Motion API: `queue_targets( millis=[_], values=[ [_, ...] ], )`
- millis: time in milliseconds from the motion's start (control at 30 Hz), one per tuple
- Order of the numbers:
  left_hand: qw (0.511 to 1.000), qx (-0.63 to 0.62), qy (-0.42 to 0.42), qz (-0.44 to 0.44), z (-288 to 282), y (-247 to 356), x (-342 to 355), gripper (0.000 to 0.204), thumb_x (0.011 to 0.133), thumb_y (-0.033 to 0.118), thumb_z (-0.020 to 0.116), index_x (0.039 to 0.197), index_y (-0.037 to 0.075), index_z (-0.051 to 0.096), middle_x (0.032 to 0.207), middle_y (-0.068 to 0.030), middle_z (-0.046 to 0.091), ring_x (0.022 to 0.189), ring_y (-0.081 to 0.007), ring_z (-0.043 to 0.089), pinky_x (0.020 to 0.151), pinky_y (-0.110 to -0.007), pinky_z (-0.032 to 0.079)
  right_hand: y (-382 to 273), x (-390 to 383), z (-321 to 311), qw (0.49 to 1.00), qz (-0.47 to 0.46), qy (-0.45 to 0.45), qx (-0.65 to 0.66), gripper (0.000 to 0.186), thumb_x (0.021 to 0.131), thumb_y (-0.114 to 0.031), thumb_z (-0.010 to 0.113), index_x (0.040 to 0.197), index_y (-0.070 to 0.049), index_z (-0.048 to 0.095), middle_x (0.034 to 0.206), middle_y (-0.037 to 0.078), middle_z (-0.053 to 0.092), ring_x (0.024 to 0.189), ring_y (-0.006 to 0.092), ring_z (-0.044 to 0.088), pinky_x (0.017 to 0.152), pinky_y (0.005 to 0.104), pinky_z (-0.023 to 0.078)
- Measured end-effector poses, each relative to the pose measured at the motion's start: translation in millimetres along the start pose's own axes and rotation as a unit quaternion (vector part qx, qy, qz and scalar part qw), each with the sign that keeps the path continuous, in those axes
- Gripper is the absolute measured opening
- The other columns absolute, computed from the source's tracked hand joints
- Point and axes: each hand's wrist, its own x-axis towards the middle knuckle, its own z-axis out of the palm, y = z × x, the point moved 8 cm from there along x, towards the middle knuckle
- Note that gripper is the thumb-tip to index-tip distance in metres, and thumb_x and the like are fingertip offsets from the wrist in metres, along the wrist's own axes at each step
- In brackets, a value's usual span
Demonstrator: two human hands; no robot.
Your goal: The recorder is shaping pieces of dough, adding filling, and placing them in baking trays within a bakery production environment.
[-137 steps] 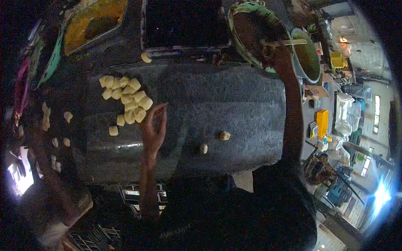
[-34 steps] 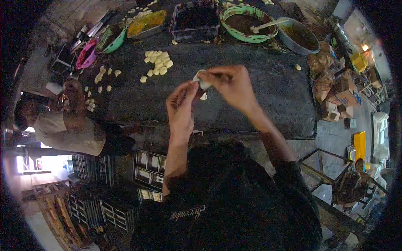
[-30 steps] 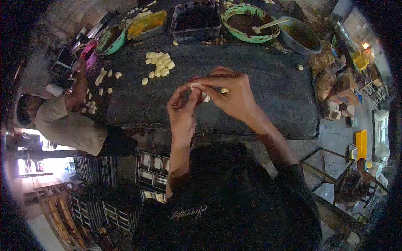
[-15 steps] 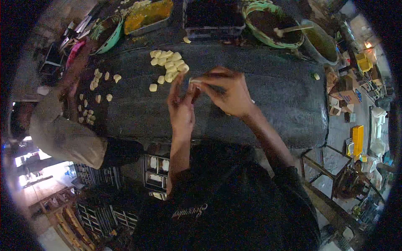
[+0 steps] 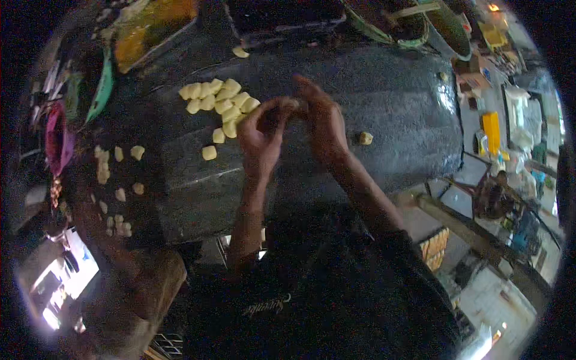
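Note:
My left hand (image 5: 262, 135) and my right hand (image 5: 326, 123) meet above the dark worktop (image 5: 396, 102). Their fingers close around a small pale piece of dough (image 5: 295, 104), mostly hidden and smeared by motion. One right finger sticks out past it. Just left of my left hand lies a cluster of pale dough pieces (image 5: 227, 94), with single ones (image 5: 209, 152) nearer me. Another dough ball (image 5: 365, 138), with a darker patch, sits right of my right wrist.
More dough pieces (image 5: 138, 152) lie at the left, by a co-worker's sleeve (image 5: 162, 282). Along the far edge stand a tray with orange contents (image 5: 157, 33), a dark tray (image 5: 288, 30) and a green basin (image 5: 414, 42) with a stick across it. A small piece (image 5: 444, 76) lies far right.
The view has turned and shifted, so the worktop sits differently. My hands have drawn closer around the held dough. The ball by my right wrist, mostly covered before, now shows.

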Motion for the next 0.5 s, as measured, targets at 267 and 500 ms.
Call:
queue_targets(
  millis=[267, 500],
  values=[
    [0.996, 0.035, -0.079, -0.020, 1, -48, 85, 0.047, 0.093, 0.028, 0.064, 0.130, 0.003, 0.052, 0.110, -0.0162, 0.068, 0.095, -0.0237, 0.069, 0.083, -0.033, 0.056, 14, -52, -61, 0.732, -0.130, 0.184, -0.643, 0.042, 0.085, -0.018, 0.070, 0.122, -0.002, 0.061, 0.128, 0.023, 0.057, 0.112, 0.0311, 0.060, 0.095, 0.0406, 0.047],
    [0.983, 0.023, 0.162, -0.089, -151, -117, 21, 0.031, 0.094, 0.018, 0.062, 0.122, 0.005, 0.058, 0.115, -0.0147, 0.066, 0.102, -0.0219, 0.067, 0.085, -0.033, 0.056, 42, -94, -76, 0.792, -0.105, 0.176, -0.575, 0.036, 0.085, -0.006, 0.066, 0.121, -0.005, 0.062, 0.117, 0.016, 0.064, 0.101, 0.0275, 0.064, 0.085, 0.0404, 0.051]
  ],
)
